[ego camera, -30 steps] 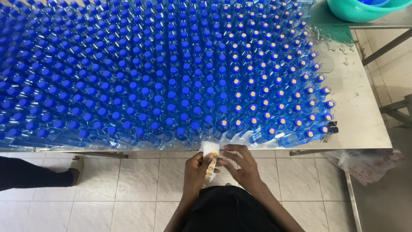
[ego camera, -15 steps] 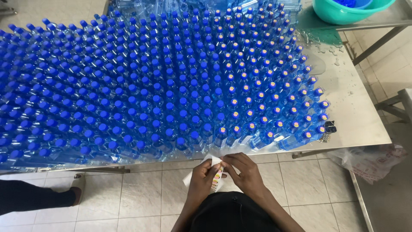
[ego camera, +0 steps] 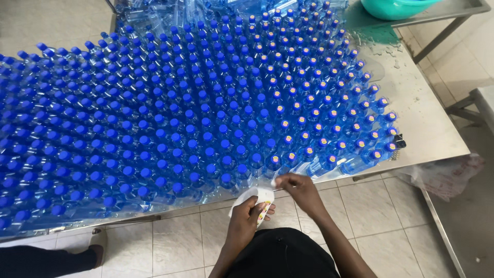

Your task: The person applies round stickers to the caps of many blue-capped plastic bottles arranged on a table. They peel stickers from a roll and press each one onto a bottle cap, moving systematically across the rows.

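Head view: left hand grips sticker sheet; right hand pinches its corner beside blue-capped bottles.

I see a curled white sticker sheet with small round yellow stickers, held below the desk edge, just beside the blue-capped bottles.

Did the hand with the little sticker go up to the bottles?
Yes. The right hand has risen from beside the left hand and its sticker strip to the table edge.
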